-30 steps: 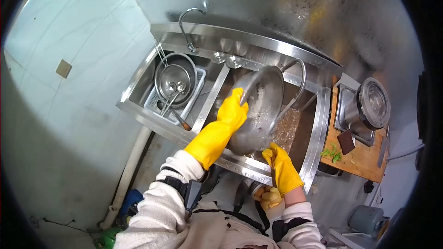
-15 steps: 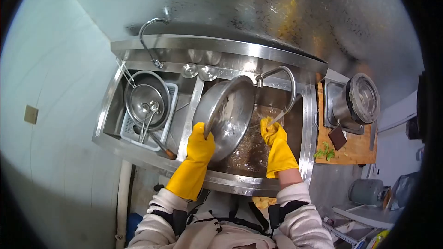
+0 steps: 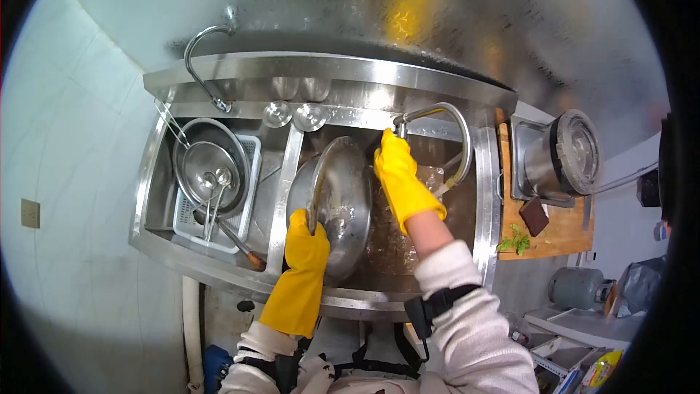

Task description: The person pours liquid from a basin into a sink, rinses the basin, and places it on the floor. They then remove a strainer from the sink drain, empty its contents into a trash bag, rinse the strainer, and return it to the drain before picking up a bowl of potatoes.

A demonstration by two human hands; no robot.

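A large round metal basin stands tilted on its side in the right sink compartment. My left hand, in a yellow rubber glove, is closed around its near rim. My right hand, gloved the same way, reaches to the base of the curved faucet behind that compartment. Its fingers are closed at the faucet base, though the glove hides part of the grip. Wet brownish sink bottom shows beneath my right arm.
In the left compartment, a white basket holds a metal bowl, a strainer and ladles. Two small metal lids rest on the back ledge. To the right, a wooden board carries a lidded pot and green scraps.
My right hand has moved from beneath the faucet spout up and back to the faucet base. The basin has tipped more upright and narrower in view, still held by my left hand.
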